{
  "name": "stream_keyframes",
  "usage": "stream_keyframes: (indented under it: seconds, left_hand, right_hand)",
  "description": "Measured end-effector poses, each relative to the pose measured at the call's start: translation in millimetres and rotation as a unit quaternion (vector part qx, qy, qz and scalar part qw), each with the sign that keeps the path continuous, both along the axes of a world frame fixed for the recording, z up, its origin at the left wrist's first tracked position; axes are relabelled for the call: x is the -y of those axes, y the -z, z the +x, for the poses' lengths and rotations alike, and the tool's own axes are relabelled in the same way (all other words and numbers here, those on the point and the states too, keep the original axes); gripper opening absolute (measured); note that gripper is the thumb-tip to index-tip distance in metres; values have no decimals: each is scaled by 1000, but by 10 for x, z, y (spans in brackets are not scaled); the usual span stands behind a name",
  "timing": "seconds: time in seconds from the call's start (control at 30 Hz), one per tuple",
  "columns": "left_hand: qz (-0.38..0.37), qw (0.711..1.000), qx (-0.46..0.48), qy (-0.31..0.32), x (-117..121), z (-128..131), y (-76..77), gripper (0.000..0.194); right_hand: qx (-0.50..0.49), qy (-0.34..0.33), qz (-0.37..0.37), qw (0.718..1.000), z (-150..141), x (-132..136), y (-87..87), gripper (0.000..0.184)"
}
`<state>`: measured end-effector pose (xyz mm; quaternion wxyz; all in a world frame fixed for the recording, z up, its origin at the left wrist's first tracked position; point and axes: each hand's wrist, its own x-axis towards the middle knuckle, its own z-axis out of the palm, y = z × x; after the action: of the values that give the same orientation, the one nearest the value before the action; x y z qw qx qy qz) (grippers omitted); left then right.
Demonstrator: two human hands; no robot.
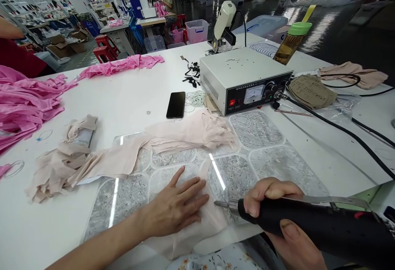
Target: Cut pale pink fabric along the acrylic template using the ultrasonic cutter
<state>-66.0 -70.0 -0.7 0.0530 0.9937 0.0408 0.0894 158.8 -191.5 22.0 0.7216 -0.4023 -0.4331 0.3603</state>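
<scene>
My left hand [175,208] lies flat, fingers spread, on a piece of thin pale beige fabric [212,214] at the near edge of the table. My right hand [274,204] is wrapped around a thick black handheld cutter [308,224] with a metal tip, which looks ultrasonic. Its tip points left, close to the fabric and just right of my left fingertips; I cannot tell whether it touches. Beneath the fabric is a clear-and-grey patterned mat [231,171]. Beyond my left hand, a stack of beige fabric pieces [191,134] lies across the mat.
A control box [256,82] with a dial stands behind, its black cable [339,126] running right. Nearby are a phone [175,105], a green-lidded bottle [293,41], brown paper patterns [311,91] and bunched beige fabric [61,163]. Pink fabric [27,97] lies left, near another person's arm.
</scene>
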Motion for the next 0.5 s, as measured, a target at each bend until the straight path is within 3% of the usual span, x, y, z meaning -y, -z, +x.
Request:
stream_keyframes:
  seconds: [0.17,0.3,0.5]
  left_hand:
    - [0,1000,3,5,-32,19,-8,34]
    - [5,1000,7,11,-63,27,3,35]
    - [19,999,-9,30,-121,22,15,41]
  right_hand:
    - [-48,45,37,997,-16,-146,14,14]
    - [-45,74,98,991,-36,-351,127,15]
    - [-1,97,92,991,-82,-528,294,19]
